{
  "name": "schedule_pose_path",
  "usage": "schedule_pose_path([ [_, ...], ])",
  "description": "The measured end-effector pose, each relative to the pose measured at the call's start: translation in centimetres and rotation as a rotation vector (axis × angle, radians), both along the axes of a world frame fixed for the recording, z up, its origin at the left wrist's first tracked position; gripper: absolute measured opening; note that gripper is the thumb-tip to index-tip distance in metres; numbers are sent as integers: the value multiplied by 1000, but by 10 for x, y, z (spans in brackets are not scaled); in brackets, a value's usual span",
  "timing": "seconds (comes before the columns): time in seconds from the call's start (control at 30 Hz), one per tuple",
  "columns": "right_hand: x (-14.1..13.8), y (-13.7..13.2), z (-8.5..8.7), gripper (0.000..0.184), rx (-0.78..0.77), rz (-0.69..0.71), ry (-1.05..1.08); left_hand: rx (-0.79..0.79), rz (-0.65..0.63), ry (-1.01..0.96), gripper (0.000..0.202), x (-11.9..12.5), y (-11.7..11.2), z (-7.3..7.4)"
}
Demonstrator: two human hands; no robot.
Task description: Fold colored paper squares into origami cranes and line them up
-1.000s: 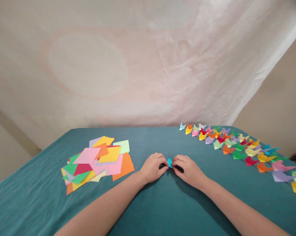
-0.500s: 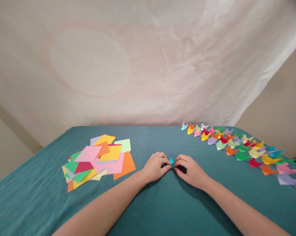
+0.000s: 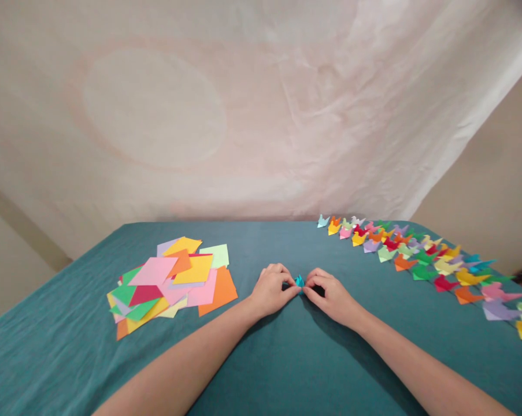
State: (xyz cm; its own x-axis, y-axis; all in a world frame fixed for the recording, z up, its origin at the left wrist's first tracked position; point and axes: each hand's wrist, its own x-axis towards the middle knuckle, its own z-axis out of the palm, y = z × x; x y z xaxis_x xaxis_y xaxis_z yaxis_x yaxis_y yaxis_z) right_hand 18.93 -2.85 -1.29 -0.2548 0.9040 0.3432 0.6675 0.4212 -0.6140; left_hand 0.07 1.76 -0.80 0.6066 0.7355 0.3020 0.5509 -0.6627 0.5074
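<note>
A small blue folded paper piece (image 3: 299,282) is between my two hands, just above the cloth at mid-table. My left hand (image 3: 274,290) pinches it from the left with thumb and fingertips. From the right, my right hand (image 3: 332,296) grips it the same way, thumb below and fingers above. Its pointed folds stick up between the fingertips, and its lower part is partly hidden by them.
A loose pile of coloured paper sheets (image 3: 156,289) lies on the left. Rows of many-coloured folded paper birds (image 3: 421,254) run along the right side. A teal cloth (image 3: 261,370) covers the table, and a pale hanging sheet (image 3: 252,115) forms the backdrop.
The blue paper piece has turned slightly and its points look more spread. Both hands stay pinched on it, with the fingers shifted a little. The view has moved very slightly.
</note>
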Motion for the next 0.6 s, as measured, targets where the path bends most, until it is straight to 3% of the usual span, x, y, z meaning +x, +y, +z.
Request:
schedule_pose_path([
  [0.6, 0, 2, -2, 14, -23, -50, 10, 9, 76, 20, 17, 4, -3, 4],
])
